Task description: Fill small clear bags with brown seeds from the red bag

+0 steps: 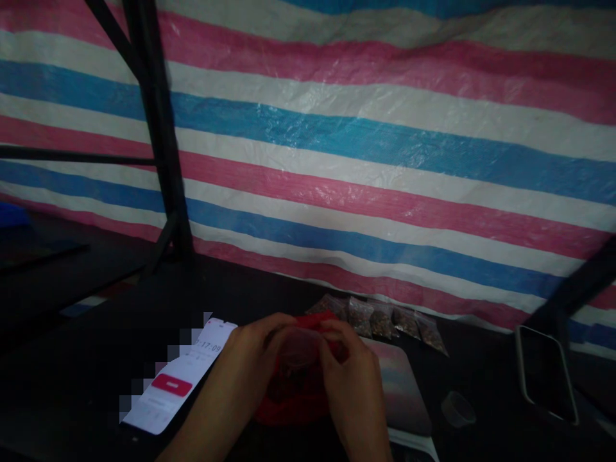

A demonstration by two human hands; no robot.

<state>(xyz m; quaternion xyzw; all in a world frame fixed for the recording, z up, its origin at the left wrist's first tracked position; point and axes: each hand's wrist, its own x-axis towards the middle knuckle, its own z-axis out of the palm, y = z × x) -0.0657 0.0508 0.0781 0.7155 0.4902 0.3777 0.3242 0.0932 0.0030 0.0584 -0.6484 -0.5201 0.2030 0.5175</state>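
1. Take the centre of the clock as the crumpled bright-red plastic bag (291,414), which lies open on the black tabletop (226,285) below both hands; its contents look dark and are too dim to name.
2. The small clear thin-plastic bag (299,348), as it appears to be, is held just above the red one, toward 12 o'clock.
3. The left hand (262,337), at 11, has thumb and fingers closed narrowly on the clear bag's left edge; its fingertips are partly hidden.
4. The right hand (350,356), at 1, pinches the opposite edge between thumb and forefinger.
5. The step in hand seems to be opening or straightening the clear bag. The next move likely calls for a light two-sided pinch, with the mouth kept apart and upright.
6. A row of small clear packets with brown, grainy contents (382,321) lies at 1 to 2.
7. A pale, rounded flat-topped device (404,391) sits just beside the right hand at 3, with a small clear plastic cup (458,409) beyond it.
8. A lit white-screened phone (180,385) lies at 9; a dark-screened phone with a pale rim (546,375) stands well apart at 3.
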